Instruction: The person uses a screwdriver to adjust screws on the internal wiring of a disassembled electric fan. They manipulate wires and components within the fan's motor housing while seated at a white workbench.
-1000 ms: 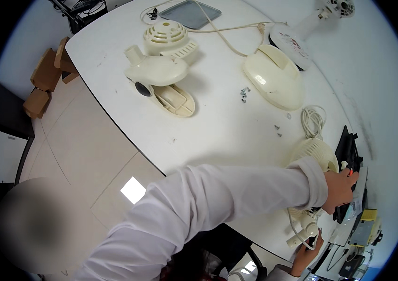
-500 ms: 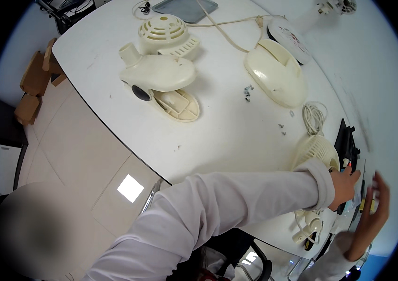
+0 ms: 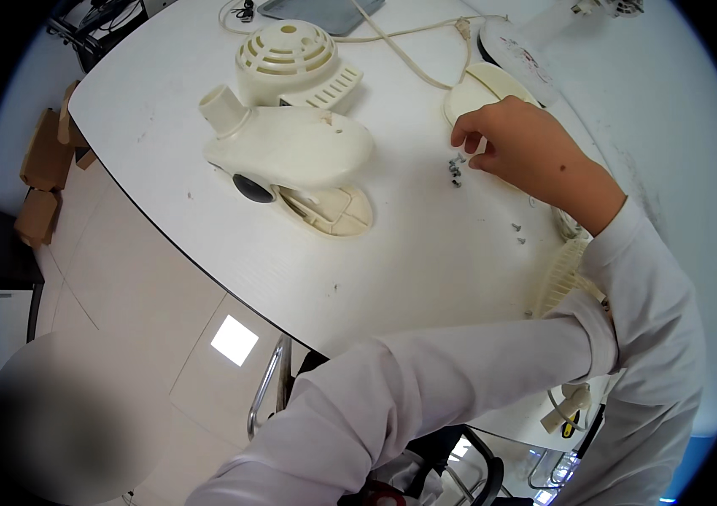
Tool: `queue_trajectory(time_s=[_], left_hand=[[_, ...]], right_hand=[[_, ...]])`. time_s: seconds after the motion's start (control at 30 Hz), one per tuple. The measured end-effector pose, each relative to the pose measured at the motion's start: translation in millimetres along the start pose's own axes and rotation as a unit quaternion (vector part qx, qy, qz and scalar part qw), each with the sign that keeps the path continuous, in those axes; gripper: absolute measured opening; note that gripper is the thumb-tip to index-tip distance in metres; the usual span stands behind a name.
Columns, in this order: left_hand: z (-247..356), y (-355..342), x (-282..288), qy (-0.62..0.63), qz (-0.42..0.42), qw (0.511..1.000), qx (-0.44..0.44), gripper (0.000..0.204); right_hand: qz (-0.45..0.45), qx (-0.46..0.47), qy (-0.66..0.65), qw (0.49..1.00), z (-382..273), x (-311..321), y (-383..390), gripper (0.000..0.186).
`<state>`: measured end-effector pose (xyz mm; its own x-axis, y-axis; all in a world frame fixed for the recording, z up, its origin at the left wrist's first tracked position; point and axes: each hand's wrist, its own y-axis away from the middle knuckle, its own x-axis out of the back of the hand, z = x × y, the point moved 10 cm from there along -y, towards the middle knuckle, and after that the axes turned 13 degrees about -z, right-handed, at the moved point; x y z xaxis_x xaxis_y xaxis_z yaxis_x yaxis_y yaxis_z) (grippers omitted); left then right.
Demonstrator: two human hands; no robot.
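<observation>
Screws (image 3: pixel 455 172) beside my right hand (image 3: pixel 536 156), two more lying apart

I have my right hand over the far right of the table (image 3: pixel 426 270), thumb and fingers bent with a narrow gap between them; I see nothing in it. One small cluster of screws lies just beside the fingertips; the pieces overlap, so I cannot count them surely. Two loose screws (image 3: pixel 516 227) lie nearer me, to the right. My left sleeve (image 3: pixel 460 371) crosses the near side, and my left hand is lost behind my right sleeve (image 3: pixel 649 337): I cannot tell whether it is wide, narrow or holding something. One ribbed cover (image 3: pixel 559 274) sits just beside, with one coil of cable (image 3: pixel 568 224) on its far side. One oval cover (image 3: pixel 472 93) is partly hidden by my right hand. Far left, I count one domed, slotted cover (image 3: pixel 288 52), one smooth body with a neck (image 3: pixel 291 143) and one base plate (image 3: pixel 343 211) beneath it. Farthest off is one grey tray (image 3: pixel 325 15).
</observation>
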<state>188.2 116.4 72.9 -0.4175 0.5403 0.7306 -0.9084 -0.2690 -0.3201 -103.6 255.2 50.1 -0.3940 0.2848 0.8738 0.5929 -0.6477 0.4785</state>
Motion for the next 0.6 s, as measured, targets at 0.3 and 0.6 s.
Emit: queue_trajectory(time_s=[0.3,0.6], left_hand=[[0.4,5.9,-1.8,0.013,0.019,1.000,0.002,0.037],[-3.6,-13.5,-0.8,0.007,0.080,0.996,0.030,0.041]], right_hand=[[0.001,-0.013,0.012,1.000,-2.5,-13.1,-24.5,0.005],[0.200,0.032,-0.062,0.977,23.4,69.6,97.2,0.010]])
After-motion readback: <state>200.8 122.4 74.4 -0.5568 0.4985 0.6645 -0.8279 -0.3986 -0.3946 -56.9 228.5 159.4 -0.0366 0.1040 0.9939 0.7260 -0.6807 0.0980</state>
